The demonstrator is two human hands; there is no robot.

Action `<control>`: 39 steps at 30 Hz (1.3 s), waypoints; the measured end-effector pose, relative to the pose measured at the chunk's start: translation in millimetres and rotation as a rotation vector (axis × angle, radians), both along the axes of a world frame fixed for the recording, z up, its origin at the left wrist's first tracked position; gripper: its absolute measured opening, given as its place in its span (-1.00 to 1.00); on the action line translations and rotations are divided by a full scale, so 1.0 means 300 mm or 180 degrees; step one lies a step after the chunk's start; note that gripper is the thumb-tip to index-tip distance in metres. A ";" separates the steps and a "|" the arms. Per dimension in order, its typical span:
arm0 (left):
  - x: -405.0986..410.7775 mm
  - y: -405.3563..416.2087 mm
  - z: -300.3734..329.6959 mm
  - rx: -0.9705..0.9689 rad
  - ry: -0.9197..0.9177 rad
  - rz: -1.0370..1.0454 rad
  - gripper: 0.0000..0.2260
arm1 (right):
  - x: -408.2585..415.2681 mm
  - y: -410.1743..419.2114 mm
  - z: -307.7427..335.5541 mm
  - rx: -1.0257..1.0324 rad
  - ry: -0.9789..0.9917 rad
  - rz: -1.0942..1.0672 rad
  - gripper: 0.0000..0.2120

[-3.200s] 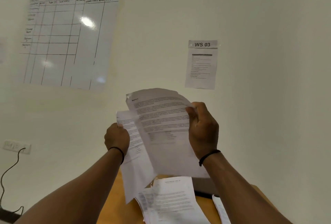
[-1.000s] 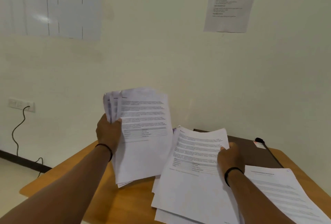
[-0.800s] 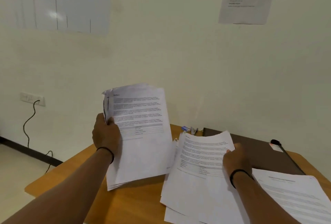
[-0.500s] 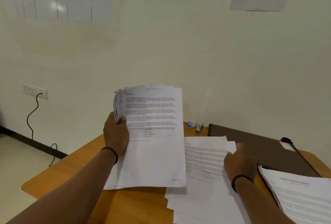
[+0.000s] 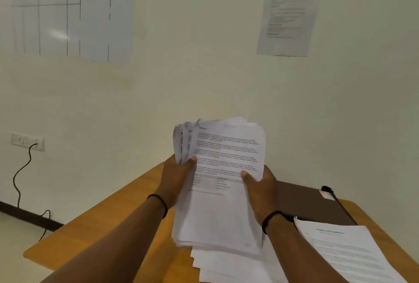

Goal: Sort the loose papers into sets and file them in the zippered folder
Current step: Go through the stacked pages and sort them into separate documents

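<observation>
Standing against cream wall [image 5: 204, 78], wooden table [image 5: 102, 226]

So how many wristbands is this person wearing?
2. One black wristband circles the left wrist, below the left hand. The other black wristband circles the right wrist, below the right hand. Both hands grip the paper stack.

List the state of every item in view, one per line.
Thick stack of white printed sheets: held upright above the desk, top edges fanned.
Left hand: grips the stack's left edge.
Right hand: grips the stack's right edge.
Dark brown zippered folder: lying flat, closed.
Loose white sheets on the wooden desk: spread, overlapping.
Separate printed pile at right: lying flat.
</observation>
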State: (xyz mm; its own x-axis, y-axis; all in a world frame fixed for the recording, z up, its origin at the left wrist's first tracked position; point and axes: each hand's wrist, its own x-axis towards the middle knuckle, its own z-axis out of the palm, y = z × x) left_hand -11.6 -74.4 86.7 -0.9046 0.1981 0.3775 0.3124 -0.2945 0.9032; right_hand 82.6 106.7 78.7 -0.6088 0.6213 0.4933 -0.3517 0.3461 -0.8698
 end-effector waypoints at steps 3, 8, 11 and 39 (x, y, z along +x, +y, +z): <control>0.070 0.021 0.079 0.0180 0.0179 -0.0340 -0.78 | 0.090 0.017 0.074 0.0097 0.0386 -0.0219 -0.82; 0.158 0.077 0.085 -0.0118 0.0269 -0.0655 -0.79 | 0.192 0.064 0.057 -0.0139 0.0200 -0.0124 -0.74; 0.189 0.107 0.036 -0.0230 0.0214 -0.0677 -0.80 | 0.237 0.085 0.004 -0.0195 0.0083 -0.0059 -0.84; 0.028 0.273 -0.272 0.0110 -0.1938 -0.1544 -0.58 | -0.041 -0.001 -0.324 0.1441 -0.1181 -0.0843 -0.70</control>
State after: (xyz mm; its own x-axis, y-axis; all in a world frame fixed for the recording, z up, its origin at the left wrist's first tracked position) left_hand -3.3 7.6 5.1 -0.7697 0.6218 -0.1447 -0.4064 -0.3025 0.8622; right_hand 70.3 106.3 -18.6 -0.6439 0.5535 0.5282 0.0922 0.7415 -0.6646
